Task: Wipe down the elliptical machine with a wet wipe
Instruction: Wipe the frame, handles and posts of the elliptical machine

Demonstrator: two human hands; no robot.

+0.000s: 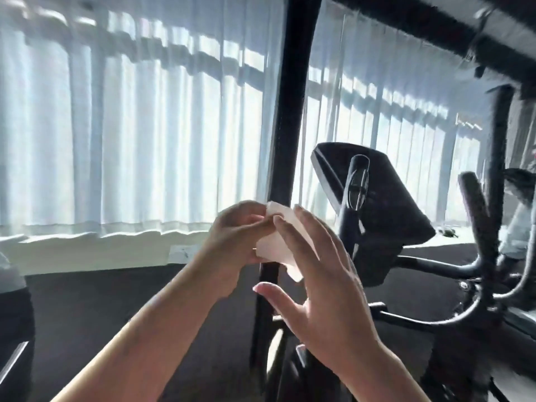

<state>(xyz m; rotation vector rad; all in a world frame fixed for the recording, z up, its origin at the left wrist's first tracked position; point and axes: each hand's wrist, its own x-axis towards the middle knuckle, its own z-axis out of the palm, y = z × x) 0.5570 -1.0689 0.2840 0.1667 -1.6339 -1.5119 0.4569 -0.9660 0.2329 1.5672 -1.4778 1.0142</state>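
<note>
A white wet wipe [282, 245] is held up between both hands in front of a black upright bar of the elliptical machine [282, 146]. The grip of the left hand [235, 230] is clamped on the wipe's left edge, with the fingers curled around it. The right hand [316, 274] is spread, its fingers [301, 224] straight and laid against the near face of the wipe, the thumb held apart below it. To the right of the grip, and farther off, the machine's dark console [385, 204] and curved black handlebars [475, 210] are seen. Behind the grip, pale sheer curtains [130, 126] are lit from outside. Below the grip lies a dark floor [116, 300].
</note>
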